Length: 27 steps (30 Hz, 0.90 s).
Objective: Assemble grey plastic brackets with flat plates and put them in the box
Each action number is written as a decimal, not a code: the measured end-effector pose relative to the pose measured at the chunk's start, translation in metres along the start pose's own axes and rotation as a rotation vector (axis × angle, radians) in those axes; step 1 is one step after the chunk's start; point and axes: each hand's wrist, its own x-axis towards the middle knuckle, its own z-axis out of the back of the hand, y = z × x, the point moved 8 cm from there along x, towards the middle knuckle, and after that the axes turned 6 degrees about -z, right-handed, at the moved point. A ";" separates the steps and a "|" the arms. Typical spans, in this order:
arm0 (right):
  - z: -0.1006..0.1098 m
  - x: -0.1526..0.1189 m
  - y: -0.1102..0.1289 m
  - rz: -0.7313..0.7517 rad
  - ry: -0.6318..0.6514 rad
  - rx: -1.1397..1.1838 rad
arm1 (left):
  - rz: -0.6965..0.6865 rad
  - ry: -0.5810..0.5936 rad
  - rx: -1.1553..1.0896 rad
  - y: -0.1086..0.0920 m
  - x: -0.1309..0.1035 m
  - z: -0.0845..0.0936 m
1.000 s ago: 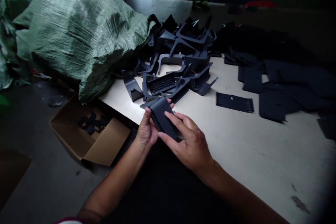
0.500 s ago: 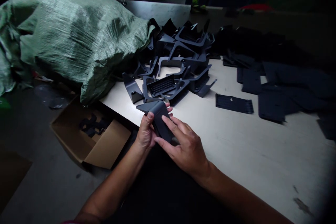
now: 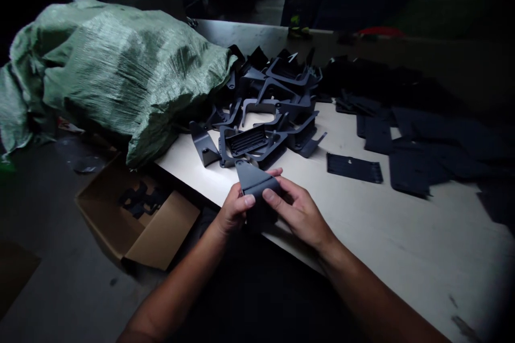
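Between my two hands is a dark grey plastic bracket (image 3: pixel 256 178) with a tapered, holed end pointing away from me. My left hand (image 3: pixel 234 208) grips its left side, thumb on the near face. On the right side my right hand (image 3: pixel 295 204) holds it too, thumb laid on the bend and fingers behind. The lower part of the bracket fades into shadow against dark clothing. Just beyond my hands lies a heap of similar grey brackets (image 3: pixel 259 107) on the pale table (image 3: pixel 362 236). A flat ribbed black panel (image 3: pixel 354 168) lies right of the heap.
A big green woven sack (image 3: pixel 120 69) rests at the table's left, against the heap. Below the edge stands an open cardboard box (image 3: pixel 161 236) with some black parts (image 3: pixel 140 199) inside. Several dark flat panels (image 3: pixel 410 166) lie overlapping on the right.
The bracket has been turned in my hands, so its tapered end now points away instead of left. My right thumb has moved up onto its bend. The camera view has tilted slightly upward.
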 end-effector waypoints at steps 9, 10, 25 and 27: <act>-0.018 -0.013 0.010 0.125 0.071 -0.196 | 0.109 -0.285 -0.283 -0.013 0.017 0.011; -0.019 -0.014 0.007 0.135 0.055 -0.204 | 0.117 -0.328 -0.271 -0.014 0.019 0.012; -0.002 -0.012 0.008 0.234 -0.008 -0.351 | 0.108 -0.529 -0.252 -0.013 0.018 0.020; 0.008 -0.018 0.008 0.298 -0.059 -0.434 | 0.154 -0.596 -0.319 -0.011 0.016 0.024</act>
